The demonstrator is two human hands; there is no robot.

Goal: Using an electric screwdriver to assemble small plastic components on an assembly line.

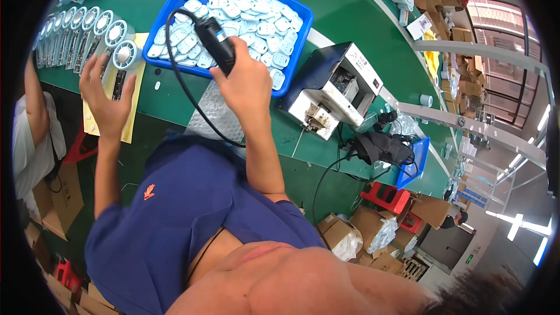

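My right hand (245, 76) is wrapped round a black electric screwdriver (214, 44), whose cable loops down toward my body. It is held over the near part of a blue tray (298, 61) filled with pale blue plastic covers (230, 9). My left hand (108, 96) has its fingers spread and appears to hold nothing. Beside its fingertips stands a pale blue round-headed housing (124, 54) with a dark part (118, 84) below the head, over a yellow sheet (133, 102). Whether the fingers touch it I cannot tell.
Several similar housings (76, 17) line the green table (157, 96) at left. Right of the tray stands a black and white machine (338, 84). Farther right lie a black bundle with cables (382, 147) and a blue bin (415, 163). Another person's arm (35, 102) shows at left.
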